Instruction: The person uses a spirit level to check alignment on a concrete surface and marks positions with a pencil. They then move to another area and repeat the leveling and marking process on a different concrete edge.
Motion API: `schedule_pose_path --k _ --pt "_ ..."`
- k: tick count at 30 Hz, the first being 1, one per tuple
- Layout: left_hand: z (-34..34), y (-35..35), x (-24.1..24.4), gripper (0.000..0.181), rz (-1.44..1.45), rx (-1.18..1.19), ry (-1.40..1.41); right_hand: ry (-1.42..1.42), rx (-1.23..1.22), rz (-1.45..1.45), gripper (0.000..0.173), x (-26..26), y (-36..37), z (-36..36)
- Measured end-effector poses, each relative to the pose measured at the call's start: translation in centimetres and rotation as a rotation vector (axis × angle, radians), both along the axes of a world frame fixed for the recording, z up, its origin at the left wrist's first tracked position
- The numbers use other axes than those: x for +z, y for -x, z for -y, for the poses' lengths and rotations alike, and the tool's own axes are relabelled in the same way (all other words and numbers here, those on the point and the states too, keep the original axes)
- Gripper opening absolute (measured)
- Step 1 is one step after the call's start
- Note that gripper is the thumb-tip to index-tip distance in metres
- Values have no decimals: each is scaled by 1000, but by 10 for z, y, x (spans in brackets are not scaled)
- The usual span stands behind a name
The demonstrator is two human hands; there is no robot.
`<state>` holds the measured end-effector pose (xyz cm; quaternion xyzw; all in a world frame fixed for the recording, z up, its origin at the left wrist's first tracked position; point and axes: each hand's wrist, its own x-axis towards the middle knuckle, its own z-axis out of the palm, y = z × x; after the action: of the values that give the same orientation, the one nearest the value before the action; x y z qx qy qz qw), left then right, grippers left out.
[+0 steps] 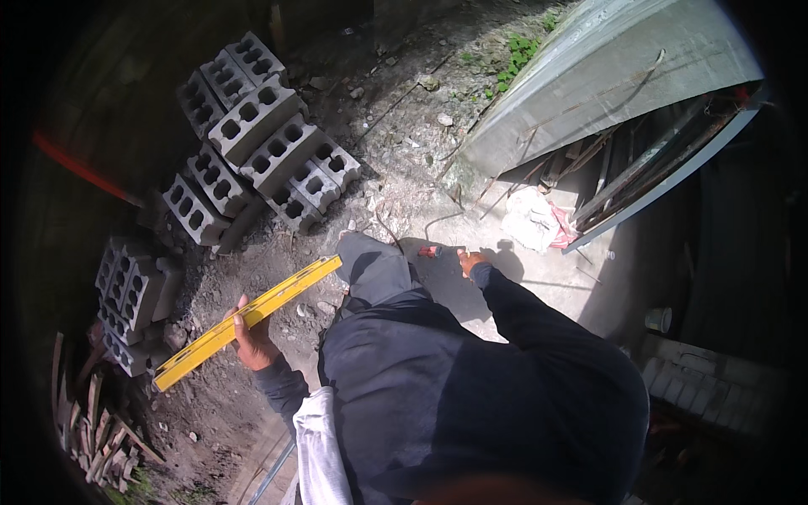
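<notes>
My left hand [254, 344] grips a yellow spirit level [246, 323] around its middle, thumb on top. The level slants from lower left up to my grey-clad knee [375, 268]. On the other side, my right hand [470, 262] is out over the concrete, its fingers bent. Something small and pale shows at the fingertips, too small to name. Just left of that hand, a small red and dark object [430, 252] lies in shadow on the concrete. A white cloth [320, 445] hangs at my left side.
Hollow concrete blocks [278, 154] are stacked at upper left, with more blocks [129, 297] below them. Wood scraps [101, 435] lie at lower left. A concrete wall [587, 95] leans in at upper right, near metal bars [637, 167] and a white sack [529, 218]. Bent rods poke from the ground.
</notes>
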<state>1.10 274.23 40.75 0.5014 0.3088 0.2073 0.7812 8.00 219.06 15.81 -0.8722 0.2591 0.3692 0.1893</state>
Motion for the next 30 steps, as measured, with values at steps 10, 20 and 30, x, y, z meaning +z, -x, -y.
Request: schedule_pose_path --k 10,20,30 --pt "2 -230 -47 53 -77 -382 32 -189 -494 146 54 -77 -74 10" --pt "27 -461 -46 47 194 -658 220 -427 -646 372 39 57 -217 -29" --pt "165 -577 -23 42 -28 -1007 325 -572 -1115 528 40 48 -218 1"
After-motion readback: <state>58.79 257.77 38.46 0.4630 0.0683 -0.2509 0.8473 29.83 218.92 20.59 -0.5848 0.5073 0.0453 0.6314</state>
